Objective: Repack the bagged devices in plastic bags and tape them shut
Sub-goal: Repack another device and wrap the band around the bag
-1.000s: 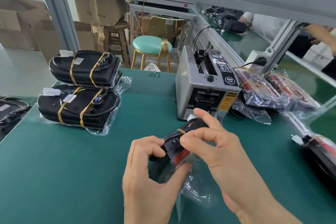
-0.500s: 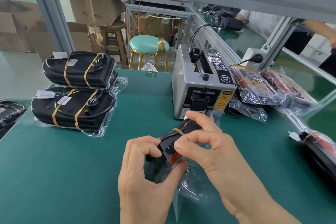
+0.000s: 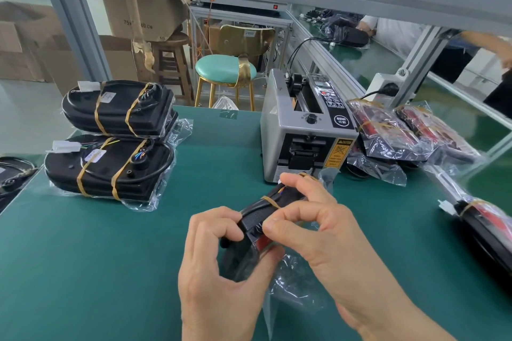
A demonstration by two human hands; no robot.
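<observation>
Left hand (image 3: 221,266) and right hand (image 3: 318,232) both gripping black device (image 3: 266,210), long axis running near-left to far-right, half inside plastic bag (image 3: 293,282)

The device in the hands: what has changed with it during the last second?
Very little. Both hands, left hand and right hand, keep gripping the black device half inside its plastic bag, fingers only slightly readjusted. The tape dispenser and stacked devices stayed put.

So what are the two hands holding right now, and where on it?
Both hold one black, rubber-banded device in a clear plastic bag: the left hand grips its near end, and the right hand pinches its top edge.
</observation>
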